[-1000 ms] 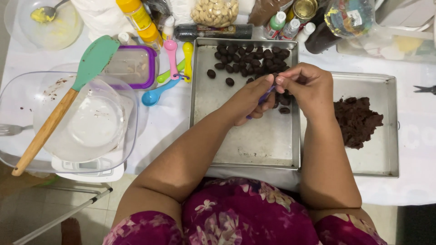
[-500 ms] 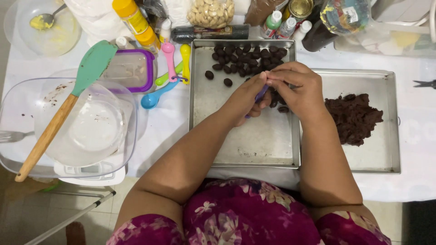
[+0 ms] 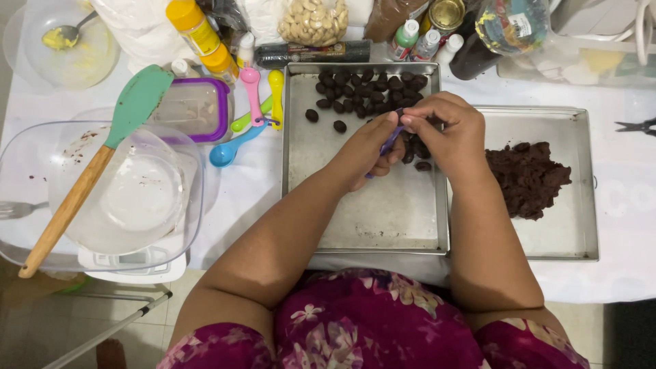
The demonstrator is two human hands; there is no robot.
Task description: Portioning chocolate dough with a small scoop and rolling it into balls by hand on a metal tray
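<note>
My left hand (image 3: 372, 150) grips a small purple measuring spoon (image 3: 390, 142) over the left metal tray (image 3: 362, 212). My right hand (image 3: 447, 130) meets it at the spoon's bowl, fingertips pinched there; what they pinch is hidden. Several small dark chocolate balls (image 3: 369, 89) lie in rows at the tray's far end, a few just under my hands. A lump of dark chocolate dough (image 3: 526, 178) sits in the right metal tray (image 3: 567, 232).
A clear glass bowl (image 3: 130, 198) on a white scale holds a green spatula with wooden handle (image 3: 89, 171). Coloured measuring spoons (image 3: 253, 109), a purple-rimmed container (image 3: 195, 109), bottles, a bag of nuts (image 3: 314, 20) and jars line the far edge. Scissors (image 3: 635, 126) lie right.
Both hands stay together over the tray's far half, shifting slightly away from me. The spoon remains in my left hand.
</note>
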